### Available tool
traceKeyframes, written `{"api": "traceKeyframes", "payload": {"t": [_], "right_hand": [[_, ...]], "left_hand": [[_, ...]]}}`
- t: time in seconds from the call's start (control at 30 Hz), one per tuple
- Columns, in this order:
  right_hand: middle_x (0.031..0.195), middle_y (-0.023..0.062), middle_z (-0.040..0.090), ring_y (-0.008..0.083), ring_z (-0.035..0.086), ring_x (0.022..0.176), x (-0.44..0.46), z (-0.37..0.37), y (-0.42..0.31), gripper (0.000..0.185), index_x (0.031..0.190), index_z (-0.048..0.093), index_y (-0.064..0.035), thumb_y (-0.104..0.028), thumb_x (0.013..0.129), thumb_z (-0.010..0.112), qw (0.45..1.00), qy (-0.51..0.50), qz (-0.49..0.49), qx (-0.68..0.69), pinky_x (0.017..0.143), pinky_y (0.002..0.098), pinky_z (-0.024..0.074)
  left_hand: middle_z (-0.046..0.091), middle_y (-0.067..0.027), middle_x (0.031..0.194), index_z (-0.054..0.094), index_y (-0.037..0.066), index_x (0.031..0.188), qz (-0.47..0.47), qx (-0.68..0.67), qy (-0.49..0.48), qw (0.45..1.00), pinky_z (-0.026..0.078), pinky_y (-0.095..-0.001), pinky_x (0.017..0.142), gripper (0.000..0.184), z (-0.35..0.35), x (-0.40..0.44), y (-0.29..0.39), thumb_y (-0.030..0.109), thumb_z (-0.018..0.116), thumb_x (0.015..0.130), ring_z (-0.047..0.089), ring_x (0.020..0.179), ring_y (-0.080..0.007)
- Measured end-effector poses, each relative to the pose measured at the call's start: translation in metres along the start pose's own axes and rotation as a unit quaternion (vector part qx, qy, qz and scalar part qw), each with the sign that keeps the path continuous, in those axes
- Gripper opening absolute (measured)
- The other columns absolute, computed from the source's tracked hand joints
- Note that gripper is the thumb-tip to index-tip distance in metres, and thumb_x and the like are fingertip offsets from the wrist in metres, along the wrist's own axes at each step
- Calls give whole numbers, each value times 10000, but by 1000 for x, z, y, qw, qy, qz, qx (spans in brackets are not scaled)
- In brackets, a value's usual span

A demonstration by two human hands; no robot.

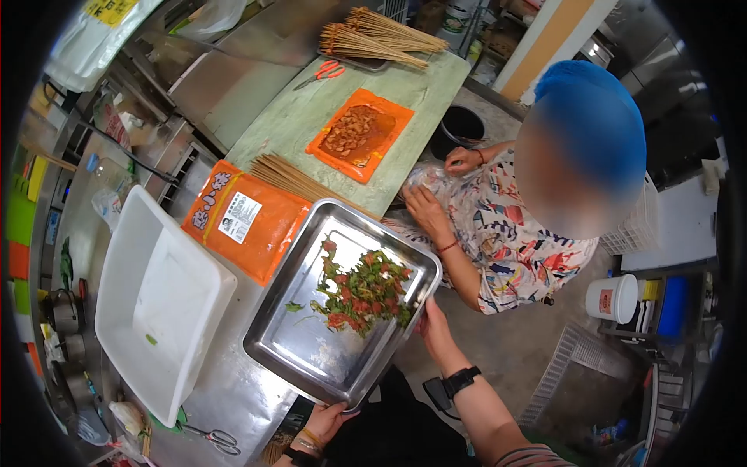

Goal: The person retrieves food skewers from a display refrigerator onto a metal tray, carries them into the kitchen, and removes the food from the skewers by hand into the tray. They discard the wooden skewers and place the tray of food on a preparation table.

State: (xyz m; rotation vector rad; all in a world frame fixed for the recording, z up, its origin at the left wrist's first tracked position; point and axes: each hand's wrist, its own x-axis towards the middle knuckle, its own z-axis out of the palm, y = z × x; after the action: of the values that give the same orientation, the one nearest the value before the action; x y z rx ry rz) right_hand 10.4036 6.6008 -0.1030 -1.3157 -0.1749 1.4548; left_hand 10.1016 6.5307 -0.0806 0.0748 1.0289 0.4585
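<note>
A rectangular stainless steel tray [296, 346] is in both my hands, tilted above the edge of the metal table. In it lies a heap of green leaves mixed with reddish meat pieces [359, 292]. My left hand [327, 423] grips the near corner, thumb over the rim. On the right side, my right hand [437, 331] holds the rim, its fingers partly hidden beneath. Beside the tray are an orange printed packet [247, 222] and a bundle of wooden skewers [292, 177]. A white plastic tub [167, 311] with one green leaf inside stands to the left.
Across from me sits a person in a blue cap [537, 210], hands near clear plastic. On the green board [268, 132] lie an opened orange packet of meat [358, 136], red-handled scissors [325, 72] and loaded skewers [373, 39]. Black-handled scissors [214, 440] lie on the metal table [257, 405].
</note>
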Motion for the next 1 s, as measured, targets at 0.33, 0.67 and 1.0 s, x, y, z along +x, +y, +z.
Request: {"api": "traceKeyframes", "payload": {"t": [0.33, 0.67, 1.0], "right_hand": [[994, 99, 619, 110, 556, 661, -11, -28, -12, 577, 1258, 432, -37, -507, 940, 325, 1000, 16, 11, -11, 585, 246, 450], [855, 51, 622, 95, 556, 618, -13, -34, -23, 374, 1115, 530, -56, -376, 938, 454, 990, 74, -69, -97, 513, 202, 428], [850, -13, 567, 108, 561, 730, 9, 15, 1, 216, 1037, 533, -107, -170, 833, 570, 988, -31, 72, -134, 543, 262, 486]], "left_hand": [[539, -138, 1157, 458, 21, 1198, 24, -22, 16, 999, 516, -452, 856, 375, 14, 9, 3, -94, 463, 841, 568, 1035, -291], [553, -142, 1155, 507, 25, 1167, 39, -43, 26, 998, 500, -474, 865, 359, 16, 8, 0, -100, 472, 832, 570, 1034, -296], [594, -116, 1104, 505, 10, 1193, -70, 101, -11, 992, 508, -327, 822, 331, 7, -13, 31, 138, 547, 891, 604, 971, -202]]}}
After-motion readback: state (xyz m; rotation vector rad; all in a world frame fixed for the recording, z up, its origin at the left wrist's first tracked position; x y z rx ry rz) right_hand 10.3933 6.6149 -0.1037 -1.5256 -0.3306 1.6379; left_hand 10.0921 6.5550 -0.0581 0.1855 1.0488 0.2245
